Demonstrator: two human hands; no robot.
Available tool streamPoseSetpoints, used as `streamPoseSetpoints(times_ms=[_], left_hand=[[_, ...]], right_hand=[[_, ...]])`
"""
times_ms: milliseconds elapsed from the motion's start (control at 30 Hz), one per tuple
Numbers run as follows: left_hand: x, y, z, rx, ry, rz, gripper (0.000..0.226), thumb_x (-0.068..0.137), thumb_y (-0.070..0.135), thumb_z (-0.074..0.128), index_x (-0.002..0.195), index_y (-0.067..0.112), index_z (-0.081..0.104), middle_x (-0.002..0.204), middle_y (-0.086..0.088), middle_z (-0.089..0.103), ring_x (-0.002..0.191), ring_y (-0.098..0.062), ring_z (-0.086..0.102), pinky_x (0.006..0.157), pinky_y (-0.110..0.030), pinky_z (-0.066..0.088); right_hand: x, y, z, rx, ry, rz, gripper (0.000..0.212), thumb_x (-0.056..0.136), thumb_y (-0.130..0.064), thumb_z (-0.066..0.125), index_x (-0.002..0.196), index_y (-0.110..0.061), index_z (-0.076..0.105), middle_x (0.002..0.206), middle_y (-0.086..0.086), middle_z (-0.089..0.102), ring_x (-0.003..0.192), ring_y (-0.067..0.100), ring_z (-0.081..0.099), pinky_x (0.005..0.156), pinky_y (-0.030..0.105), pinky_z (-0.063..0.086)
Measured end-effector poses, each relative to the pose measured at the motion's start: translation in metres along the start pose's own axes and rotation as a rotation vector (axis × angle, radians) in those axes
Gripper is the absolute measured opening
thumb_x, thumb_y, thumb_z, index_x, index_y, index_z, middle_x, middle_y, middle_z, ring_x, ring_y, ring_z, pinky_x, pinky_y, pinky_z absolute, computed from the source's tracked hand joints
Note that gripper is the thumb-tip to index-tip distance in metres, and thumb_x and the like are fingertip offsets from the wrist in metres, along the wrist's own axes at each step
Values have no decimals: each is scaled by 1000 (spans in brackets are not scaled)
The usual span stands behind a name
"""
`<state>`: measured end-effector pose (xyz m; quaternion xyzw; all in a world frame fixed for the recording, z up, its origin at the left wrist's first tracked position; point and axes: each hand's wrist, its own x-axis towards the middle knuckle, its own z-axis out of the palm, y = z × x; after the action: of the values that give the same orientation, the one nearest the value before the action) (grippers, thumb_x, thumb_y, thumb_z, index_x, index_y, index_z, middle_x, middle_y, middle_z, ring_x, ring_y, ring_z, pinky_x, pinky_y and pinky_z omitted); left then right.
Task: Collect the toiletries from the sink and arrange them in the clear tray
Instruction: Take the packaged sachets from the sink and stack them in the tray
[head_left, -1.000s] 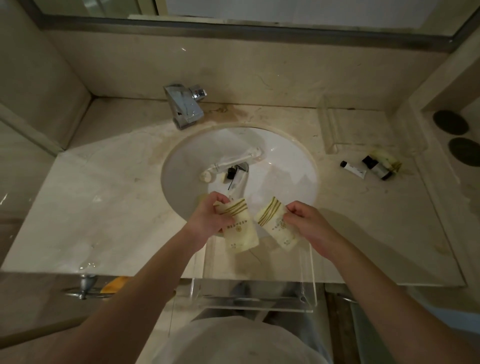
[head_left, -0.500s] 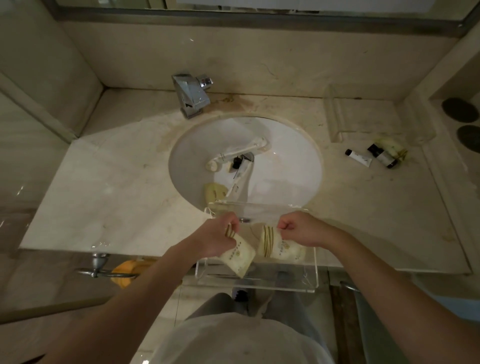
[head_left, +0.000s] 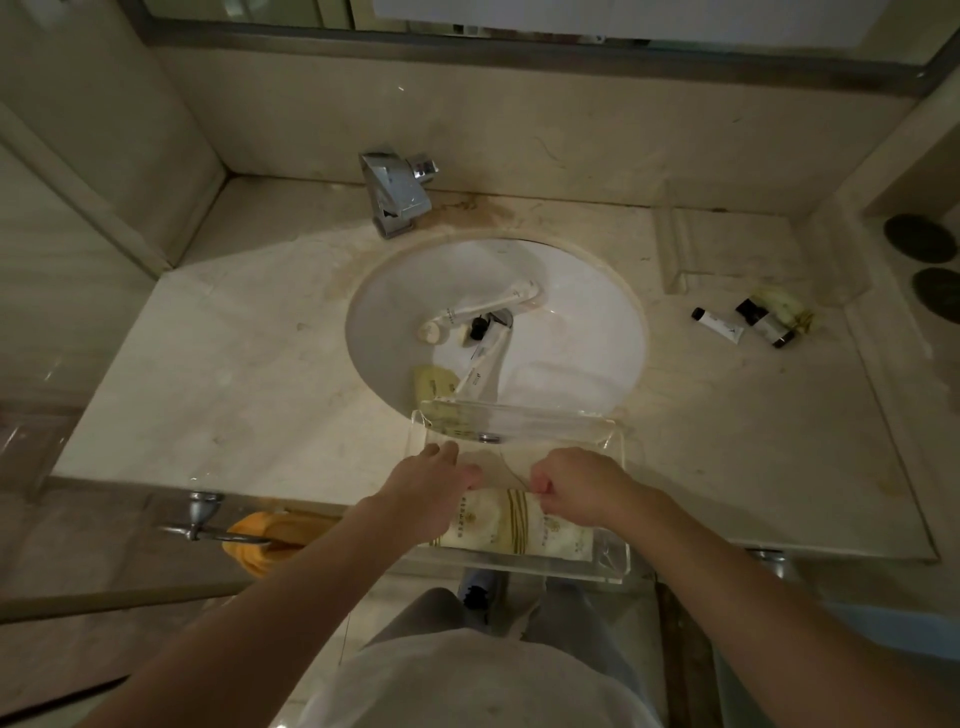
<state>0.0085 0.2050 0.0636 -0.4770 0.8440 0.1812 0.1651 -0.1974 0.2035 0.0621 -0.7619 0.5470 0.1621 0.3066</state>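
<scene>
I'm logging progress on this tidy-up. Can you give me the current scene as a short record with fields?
tray: clear tray at the counter's front edge, near the sink
in tray: two cream packets lying side by side
left hand: over the left packet, fingers loose
right hand: closed at the right packet's upper edge
still in sink: white tube, second white tube, yellow packet, small black item
on counter, right: small white tube, dark-capped bottle
faucet: behind the sink
</scene>
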Motion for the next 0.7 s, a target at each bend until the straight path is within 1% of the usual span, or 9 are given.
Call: streamPoseSetpoints(times_ms=[100,167,233,300,367,467,533,600,700], left_hand=[[1,2,1,107,59,39,48,88,13,57,132,23,43,121,-6,47,112,-26,48,95,-40,43],[3,1,2,108,42,75,49,87,16,59,132,23,41,122,-5,47,113,-24,48,96,-39,42],[3,-2,2,72,12,102,51,86,18,61,132,23,41,124,-4,47,114,-22,47,97,-37,43],[4,-3,-3,0,6,106,49,84,17,62,130,22,44,125,-2,47,115,-20,47,96,-35,45],[7,-5,-12,-162,83,56,40,83,15,60,121,21,50,124,2,49,112,-17,50,91,-30,51],[17,-15,-31,-464,362,-138,24,83,11,58,105,21,56,103,4,57,88,-11,57,76,-27,54],[32,-27,-45,-700,495,-329,21,82,7,58,101,17,57,90,1,59,79,-15,57,67,-27,48],[54,-48,-55,-939,526,-559,23,82,5,56,104,12,58,89,-3,62,82,-21,58,68,-28,43],[85,-80,-52,-1113,430,-838,30,81,8,56,110,6,61,103,-11,68,97,-29,63,81,-34,50]], right_hand=[[1,0,0,-35,13,1,18,83,-23,62,101,-24,58,103,2,58,91,21,57,76,34,49],[1,1,2,-75,2,-12,20,82,-26,64,100,-23,55,105,2,56,92,22,56,78,35,49],[2,1,3,-98,15,-24,19,81,-29,64,96,-24,52,105,1,55,93,22,55,78,36,48],[4,2,2,-58,60,-35,18,80,-30,62,87,-26,46,100,0,55,89,21,55,74,34,48],[8,2,-2,56,139,-47,14,81,-27,59,79,-26,45,89,-3,57,83,19,56,69,33,47],[15,-1,-14,276,297,-36,11,82,-22,57,75,-26,49,73,-9,57,70,16,57,64,34,49],[24,-5,-23,373,393,-15,9,85,-21,57,78,-23,52,66,-9,55,64,13,56,61,35,50],[36,-10,-33,453,458,14,9,87,-21,57,79,-21,53,67,-10,56,64,14,58,62,36,50],[62,-19,-44,538,485,67,9,88,-21,56,79,-23,54,71,-11,56,71,17,59,66,36,50]])
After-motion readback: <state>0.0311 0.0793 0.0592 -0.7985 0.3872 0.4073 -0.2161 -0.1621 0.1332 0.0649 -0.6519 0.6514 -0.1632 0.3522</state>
